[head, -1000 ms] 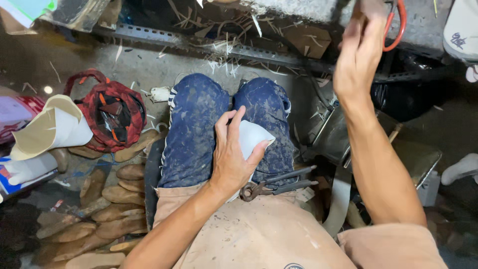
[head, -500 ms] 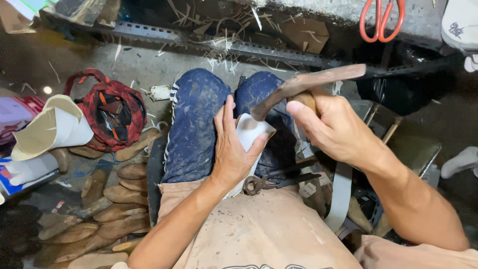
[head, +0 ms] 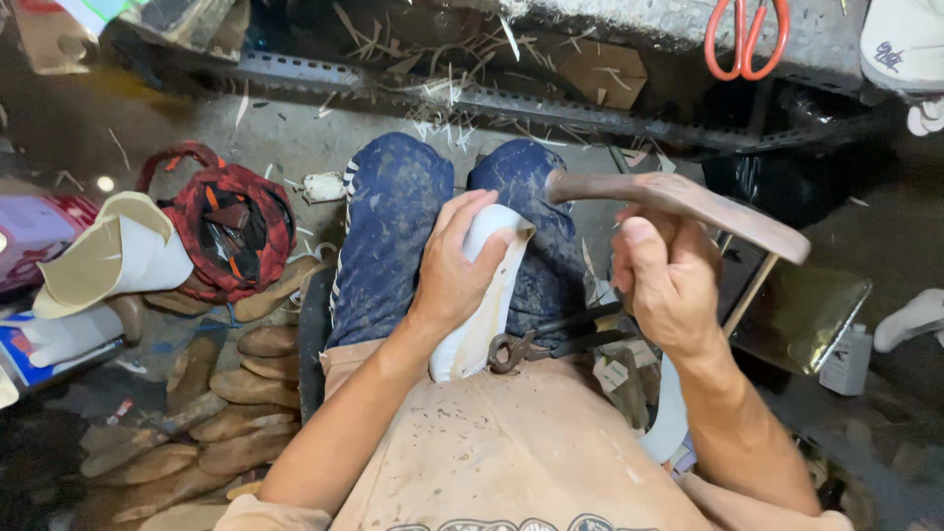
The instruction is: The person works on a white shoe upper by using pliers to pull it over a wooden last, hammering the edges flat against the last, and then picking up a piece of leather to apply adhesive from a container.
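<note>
1. Where the floor is messy on the left, a red checked bag (head: pixel 221 231) sits open, but what is inside is too dark to tell.
2. The left hand (head: pixel 454 265) hides part of the white shoe piece (head: pixel 479 295), which lies on the person's lap.
3. The left hand is wrapped tight around the white shoe piece, and the right hand (head: pixel 669 280) is closed around a brown hammer (head: pixel 678 202), held just above it.
4. Black pliers (head: pixel 551 341) rest on the lap.

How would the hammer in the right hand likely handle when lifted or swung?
The hammer looks stiff and probably head-heavy: the right hand grips it in a full fist near the head end. Its worn brown surface seems dull, so likely not slippery. Set down across the knees, it might tip toward the head.
</note>
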